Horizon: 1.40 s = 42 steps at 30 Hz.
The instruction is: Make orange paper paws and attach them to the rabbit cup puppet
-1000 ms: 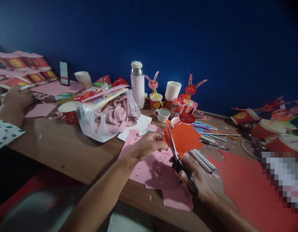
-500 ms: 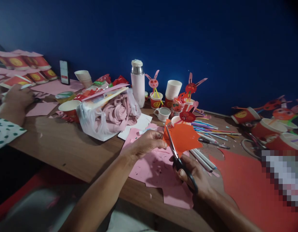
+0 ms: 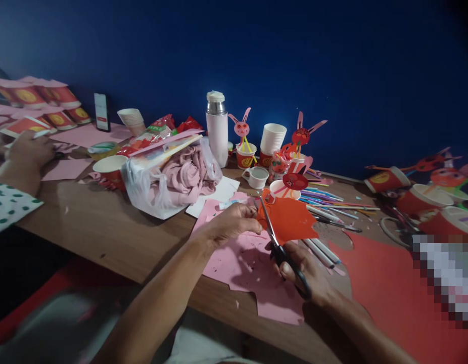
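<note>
My left hand [image 3: 236, 222] pinches the left edge of an orange-red sheet of paper [image 3: 289, 220], which has a drawn outline near its upper left corner. In my right hand [image 3: 294, 265] are black-handled scissors [image 3: 272, 227], thumb and fingers around the handles. Their blades lie across the left part of the orange-red paper, close to my left fingertips. Below both hands a pink sheet [image 3: 237, 265] with dark specks and cut edges rests on the table.
Behind my hands stand a white mug [image 3: 255, 178], a thermos [image 3: 217, 131], stacked paper cups [image 3: 272, 139] and a paper rabbit [image 3: 241, 128] in a cup. Several markers [image 3: 325, 199] lie right of centre, near a large red sheet [image 3: 401, 293]. At far left is another person's hand [image 3: 31, 149].
The orange-red paper has tilted slightly in my left hand, its right edge shifting. The scissors stay across it with only a small shift in the blades.
</note>
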Each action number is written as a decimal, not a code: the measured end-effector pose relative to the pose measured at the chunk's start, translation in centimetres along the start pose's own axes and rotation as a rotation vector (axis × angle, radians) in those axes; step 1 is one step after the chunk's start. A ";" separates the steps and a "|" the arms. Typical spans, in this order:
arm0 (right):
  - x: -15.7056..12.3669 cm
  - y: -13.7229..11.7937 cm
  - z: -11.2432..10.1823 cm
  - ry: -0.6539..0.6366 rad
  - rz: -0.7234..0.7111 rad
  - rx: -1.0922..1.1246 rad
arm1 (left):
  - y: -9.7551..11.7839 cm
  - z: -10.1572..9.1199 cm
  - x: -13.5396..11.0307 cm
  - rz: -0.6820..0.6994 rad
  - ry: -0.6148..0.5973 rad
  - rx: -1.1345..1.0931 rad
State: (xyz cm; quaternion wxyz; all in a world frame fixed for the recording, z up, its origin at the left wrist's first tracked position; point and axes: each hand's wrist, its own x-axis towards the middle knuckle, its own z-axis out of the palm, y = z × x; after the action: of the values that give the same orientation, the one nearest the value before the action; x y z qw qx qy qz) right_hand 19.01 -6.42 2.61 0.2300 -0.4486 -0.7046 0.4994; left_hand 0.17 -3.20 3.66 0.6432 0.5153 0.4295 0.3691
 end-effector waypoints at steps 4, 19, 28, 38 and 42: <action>0.1 -0.6 -0.1 -0.017 0.047 0.009 | -0.2 -0.2 0.2 0.016 -0.029 0.017; 0.3 0.9 0.4 -0.011 -0.005 0.222 | 0.0 -0.3 0.2 -0.001 -0.034 -0.022; 0.0 0.8 0.1 0.068 -0.165 0.238 | 0.1 0.2 0.2 0.141 0.199 -0.029; -0.5 -0.6 0.2 0.139 -0.187 0.248 | -0.2 1.5 -0.2 0.095 0.034 0.037; -0.4 0.2 0.6 0.121 -0.166 0.296 | -0.7 2.1 0.1 0.125 0.063 0.017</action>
State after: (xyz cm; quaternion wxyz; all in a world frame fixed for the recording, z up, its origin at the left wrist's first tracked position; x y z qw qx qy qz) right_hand 18.75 -7.03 2.25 0.3759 -0.3791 -0.6430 0.5491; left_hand 2.22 -4.00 3.22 0.6009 0.5347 0.4195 0.4207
